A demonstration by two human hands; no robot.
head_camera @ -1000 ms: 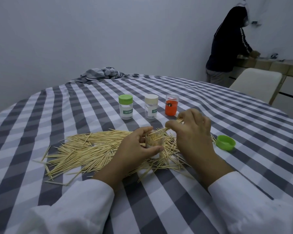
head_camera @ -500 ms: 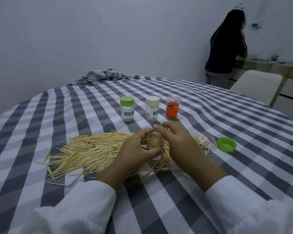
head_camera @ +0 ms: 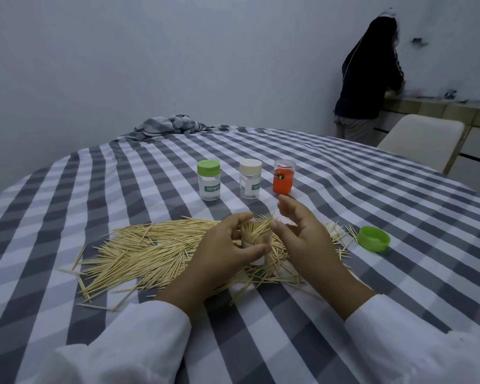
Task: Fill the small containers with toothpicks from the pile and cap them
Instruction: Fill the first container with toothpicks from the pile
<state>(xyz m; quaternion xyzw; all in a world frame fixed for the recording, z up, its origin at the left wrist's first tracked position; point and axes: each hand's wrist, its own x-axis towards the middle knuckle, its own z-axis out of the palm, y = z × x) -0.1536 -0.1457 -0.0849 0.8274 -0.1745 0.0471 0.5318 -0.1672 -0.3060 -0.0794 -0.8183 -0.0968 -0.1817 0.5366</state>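
Note:
My left hand (head_camera: 227, 253) grips a small clear container (head_camera: 257, 241) that stands upright in the toothpick pile (head_camera: 150, 250) on the checked tablecloth. Several toothpicks stick out of its open mouth, leaning right. My right hand (head_camera: 299, 234) hovers just right of the mouth with its fingers loosely spread, the thumb tip close to the leaning toothpicks and nothing gripped. A loose green cap (head_camera: 373, 239) lies to the right. Behind stand a green-capped container (head_camera: 209, 180), a beige-capped container (head_camera: 250, 178) and an orange container (head_camera: 283, 177).
The round table (head_camera: 372, 273) has a grey-and-white checked cloth, bunched up (head_camera: 172, 124) at the far edge. A pale chair (head_camera: 421, 139) stands at the back right. A person in a dark hooded top (head_camera: 369, 73) stands at a counter, facing away.
My right hand brought a pinch of toothpicks from above the pile to the container's mouth, let them go and spread its fingers. My left hand kept hold of the container.

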